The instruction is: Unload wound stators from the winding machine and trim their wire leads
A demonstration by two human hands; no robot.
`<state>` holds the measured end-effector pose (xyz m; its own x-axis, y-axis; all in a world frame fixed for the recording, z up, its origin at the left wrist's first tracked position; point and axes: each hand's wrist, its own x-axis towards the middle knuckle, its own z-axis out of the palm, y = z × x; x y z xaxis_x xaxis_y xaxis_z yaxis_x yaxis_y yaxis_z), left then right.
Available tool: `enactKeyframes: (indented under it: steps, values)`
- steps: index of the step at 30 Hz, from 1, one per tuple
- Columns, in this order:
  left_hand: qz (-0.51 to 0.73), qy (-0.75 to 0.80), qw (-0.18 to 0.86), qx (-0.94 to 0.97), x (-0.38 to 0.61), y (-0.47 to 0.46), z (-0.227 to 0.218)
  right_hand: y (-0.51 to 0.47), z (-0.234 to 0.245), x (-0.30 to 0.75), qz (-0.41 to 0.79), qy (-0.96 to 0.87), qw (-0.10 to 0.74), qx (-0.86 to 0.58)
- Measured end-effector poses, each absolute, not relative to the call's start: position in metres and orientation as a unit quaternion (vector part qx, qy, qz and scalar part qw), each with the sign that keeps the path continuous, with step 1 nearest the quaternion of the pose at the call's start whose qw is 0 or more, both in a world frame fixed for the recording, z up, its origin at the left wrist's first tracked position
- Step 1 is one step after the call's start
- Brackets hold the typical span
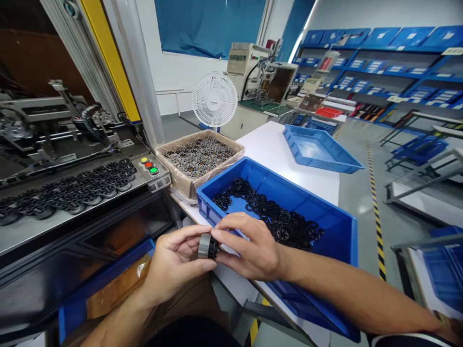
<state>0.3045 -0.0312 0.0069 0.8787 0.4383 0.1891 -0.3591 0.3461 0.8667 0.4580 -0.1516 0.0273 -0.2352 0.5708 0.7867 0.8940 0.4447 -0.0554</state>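
Observation:
My left hand [173, 262] and my right hand [249, 248] meet in front of me, both pinched on a small round part [207, 246] that is grey on one side and black on the other. The part sits between my fingertips just over the near corner of a blue bin [336, 226]. Several black ring-shaped parts [275, 217] lie in that bin. A cardboard box [181, 180] behind it holds several grey and black round parts.
To my left is a machine bed [36, 226] lined with several black rings [72, 190], with yellow, red and green buttons [149, 165] at its corner. An empty blue tray [318, 149] and a white fan [214, 100] stand farther back on the white table [267, 144].

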Motion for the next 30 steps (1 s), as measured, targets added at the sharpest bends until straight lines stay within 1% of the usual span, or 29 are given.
enactKeyframes:
  steps: [8,15,21,25,27,30]
  values:
    - [0.226,0.042,0.823,0.52,0.304,-0.03,0.007,-0.152,0.03,0.46,-0.241,-0.758,0.358,-0.489]
    - [0.193,0.066,0.816,0.541,0.301,-0.025,0.007,-0.15,0.031,0.461,-0.273,-0.774,0.344,-0.457]
    - [0.207,0.093,0.782,0.581,0.297,-0.029,0.001,-0.151,0.03,0.459,-0.284,-0.769,0.333,-0.465]
    - [0.223,0.136,0.722,0.641,0.292,-0.034,-0.008,-0.149,0.029,0.458,-0.292,-0.76,0.317,-0.486]
    - [0.221,0.165,0.696,0.663,0.288,-0.035,-0.012,-0.145,0.024,0.46,-0.265,-0.751,0.333,-0.505]
    - [0.195,0.183,0.704,0.658,0.282,-0.038,-0.017,-0.139,0.012,0.463,-0.16,-0.718,0.418,-0.534]
